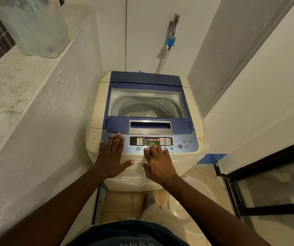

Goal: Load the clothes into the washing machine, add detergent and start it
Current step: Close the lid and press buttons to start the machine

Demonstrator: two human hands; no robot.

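I see the washing machine point(142, 121), a top-loading unit with a cream body and a blue top, standing in a narrow alcove between white walls. Its lid point(148, 102) is closed; the clear window in it shows the ribbed drum, with pale fabric low at the drum's near side. A silver-framed recessed handle point(150, 126) sits at the lid's near edge.

The control panel point(149, 143) runs along the machine's near edge. Its display point(152, 143) shows a green "14". A start/pause button point(180, 146) and a power button point(184, 141) sit at the panel's right end.

My left hand point(113, 157) lies flat on the machine's near left corner, fingers spread apart, fingertips touching the panel's left end, holding nothing. My right hand point(157, 162) is open with fingers apart, gripping nothing; its fingertips rest on the row of round buttons below the display.

A tap point(173, 26) with a blue fitting point(170, 41) is on the rear wall above the machine, and a hose runs down from it.
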